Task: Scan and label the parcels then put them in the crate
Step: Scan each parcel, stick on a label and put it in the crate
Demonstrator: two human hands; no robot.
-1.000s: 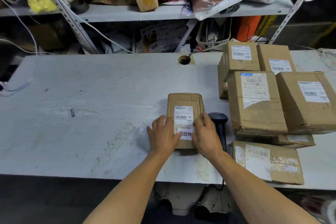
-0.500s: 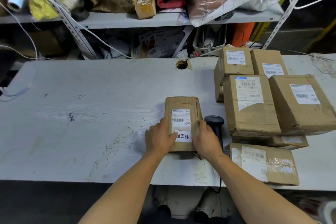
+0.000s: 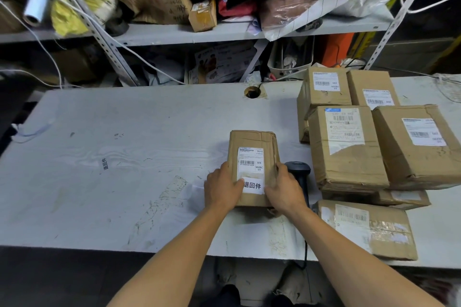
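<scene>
A small brown cardboard parcel (image 3: 252, 139) lies on the grey table (image 3: 124, 157), near its front edge. It carries a shipping label with a barcode and, below that, a white sticker (image 3: 253, 185) with printed characters. My left hand (image 3: 222, 189) grips the parcel's left side, thumb on the sticker's edge. My right hand (image 3: 284, 189) grips the right side. A black handheld scanner (image 3: 299, 172) lies just right of the parcel, partly behind my right hand. No crate is in view.
Several labelled brown parcels (image 3: 346, 152) are stacked at the right of the table, with a flat one (image 3: 369, 229) at the front right edge. A cable hole (image 3: 252, 92) sits at the table's back. A cluttered shelf (image 3: 224, 32) stands behind.
Both hands have slid from pressing on the sticker out to the parcel's two sides. The parcel and the scanner stay in place.
</scene>
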